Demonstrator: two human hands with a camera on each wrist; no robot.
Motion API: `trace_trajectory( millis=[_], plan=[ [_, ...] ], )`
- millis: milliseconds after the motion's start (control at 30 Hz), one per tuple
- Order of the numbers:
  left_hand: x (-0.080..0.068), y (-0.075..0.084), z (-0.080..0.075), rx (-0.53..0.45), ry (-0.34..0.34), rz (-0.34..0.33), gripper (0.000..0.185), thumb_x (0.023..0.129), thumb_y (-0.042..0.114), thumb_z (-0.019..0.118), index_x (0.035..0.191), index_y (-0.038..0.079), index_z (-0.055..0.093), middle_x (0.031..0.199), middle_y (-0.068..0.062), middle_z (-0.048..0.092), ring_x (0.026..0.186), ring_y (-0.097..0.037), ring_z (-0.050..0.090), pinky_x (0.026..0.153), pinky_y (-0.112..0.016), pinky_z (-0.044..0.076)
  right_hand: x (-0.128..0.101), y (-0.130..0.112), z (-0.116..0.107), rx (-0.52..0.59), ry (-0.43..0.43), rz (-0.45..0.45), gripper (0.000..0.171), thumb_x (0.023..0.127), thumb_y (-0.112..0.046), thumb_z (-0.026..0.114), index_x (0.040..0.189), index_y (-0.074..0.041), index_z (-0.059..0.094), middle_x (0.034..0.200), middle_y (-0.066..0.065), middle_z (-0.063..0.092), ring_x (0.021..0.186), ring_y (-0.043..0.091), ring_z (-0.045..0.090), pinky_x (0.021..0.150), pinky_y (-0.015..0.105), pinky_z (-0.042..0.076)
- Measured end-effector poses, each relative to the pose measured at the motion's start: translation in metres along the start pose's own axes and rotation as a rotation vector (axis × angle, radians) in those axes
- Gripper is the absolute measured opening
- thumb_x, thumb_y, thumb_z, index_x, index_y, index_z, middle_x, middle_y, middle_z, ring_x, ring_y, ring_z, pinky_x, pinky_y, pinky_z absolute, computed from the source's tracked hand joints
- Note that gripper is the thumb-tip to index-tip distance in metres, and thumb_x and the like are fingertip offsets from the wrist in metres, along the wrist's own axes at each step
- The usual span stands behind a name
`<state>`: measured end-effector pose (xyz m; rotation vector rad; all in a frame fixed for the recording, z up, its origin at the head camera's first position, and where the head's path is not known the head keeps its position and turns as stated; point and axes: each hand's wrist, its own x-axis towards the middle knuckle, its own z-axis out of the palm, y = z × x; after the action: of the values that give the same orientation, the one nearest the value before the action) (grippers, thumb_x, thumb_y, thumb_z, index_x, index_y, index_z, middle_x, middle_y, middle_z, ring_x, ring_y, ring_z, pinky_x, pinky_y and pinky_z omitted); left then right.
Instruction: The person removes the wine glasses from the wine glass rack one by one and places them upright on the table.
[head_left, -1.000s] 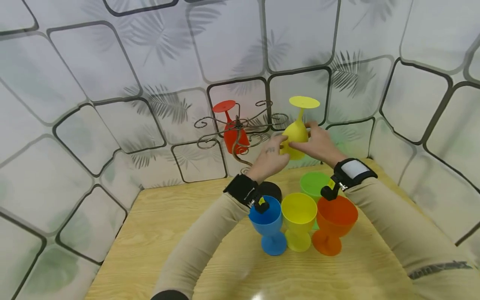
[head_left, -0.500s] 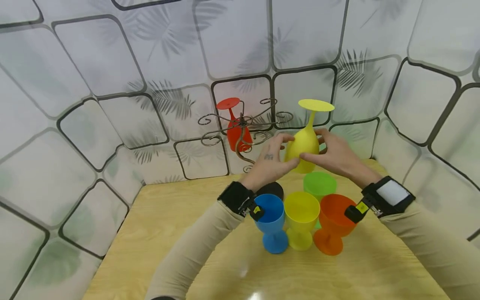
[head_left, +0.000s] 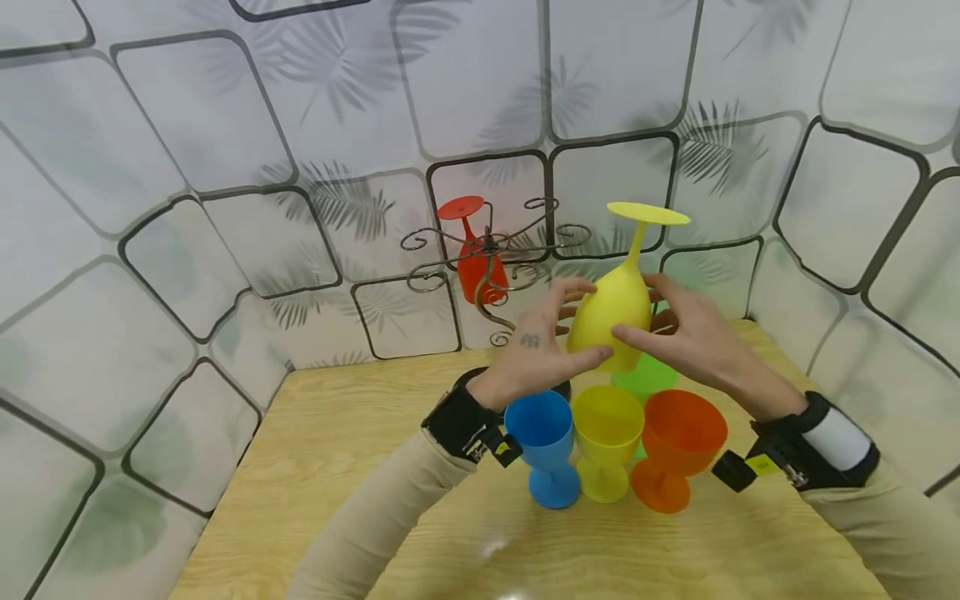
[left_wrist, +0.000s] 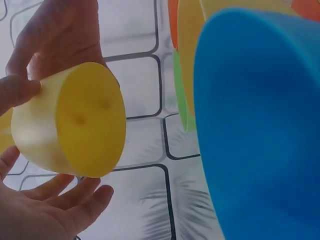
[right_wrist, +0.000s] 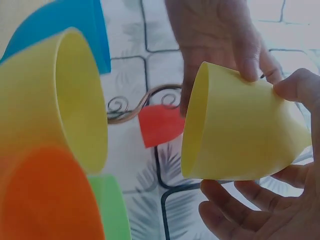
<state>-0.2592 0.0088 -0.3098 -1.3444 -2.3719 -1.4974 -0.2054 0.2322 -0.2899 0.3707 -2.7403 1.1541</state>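
A yellow goblet is held upside down in the air, tilted, with its foot up and its bowl mouth downward. My left hand grips the bowl from the left with thumb and fingers. On the other side my right hand holds the same bowl between thumb and fingers. The left wrist view looks into the mouth of the bowl. Behind, a scrolled metal stemware rack bears a red goblet hanging foot up. The rack's lower part is hidden behind my left hand.
Upright on the wooden table stand a blue goblet, another yellow goblet and an orange goblet, in a row below my hands. A green goblet stands behind them, partly hidden. Patterned walls enclose the table's back and sides.
Both hands have brought the yellow goblet right, lower and nearer to me, away from the rack. The right forearm has swung outward to the right. The standing goblets have stayed put.
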Motion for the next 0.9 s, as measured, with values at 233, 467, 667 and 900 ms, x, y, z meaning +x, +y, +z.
trace_trajectory(
  millis=[233,467,667,900],
  plan=[
    [-0.012,0.003,0.0,-0.054,-0.018,0.064,0.068,0.088,0.014,0.076,0.146,0.015,0.04,0.149,-0.013,0.051,0.124,-0.026,0.059,0.103,-0.034,0.053,-0.023,-0.004,0.011,0.035,0.087,-0.105,0.071,0.098,-0.029,0.068,0.155,-0.001,0.035,0.137,0.024,0.056,0.099,0.039,0.072,0.081,0.046,0.063],
    [-0.02,0.007,-0.002,-0.097,-0.029,0.032,0.068,0.087,0.016,0.075,0.147,0.019,0.043,0.141,-0.013,0.055,0.109,-0.023,0.064,0.081,-0.027,0.061,-0.042,0.008,0.034,-0.146,0.458,-0.508,0.063,0.098,-0.034,0.067,0.142,0.007,0.05,0.134,0.025,0.059,0.099,0.032,0.068,0.087,0.001,0.044],
    [-0.025,0.012,-0.003,-0.116,-0.035,0.063,0.066,0.088,0.024,0.07,0.148,0.017,0.045,0.131,-0.015,0.063,0.097,-0.014,0.065,0.073,-0.028,0.062,-0.051,0.009,0.039,-0.278,0.55,-0.775,0.053,0.104,-0.034,0.049,0.128,0.013,0.059,0.136,0.036,0.053,0.114,0.044,0.057,0.112,0.012,0.035],
    [-0.031,0.024,-0.002,-0.113,-0.097,0.074,0.063,0.092,0.023,0.068,0.15,0.014,0.047,0.118,-0.013,0.067,0.091,-0.008,0.064,0.071,-0.028,0.062,-0.055,0.006,0.037,-0.427,0.608,-0.928,0.041,0.107,-0.032,0.048,0.127,-0.001,0.063,0.141,0.026,0.055,0.138,0.043,0.046,0.126,0.038,0.025]
  ],
)
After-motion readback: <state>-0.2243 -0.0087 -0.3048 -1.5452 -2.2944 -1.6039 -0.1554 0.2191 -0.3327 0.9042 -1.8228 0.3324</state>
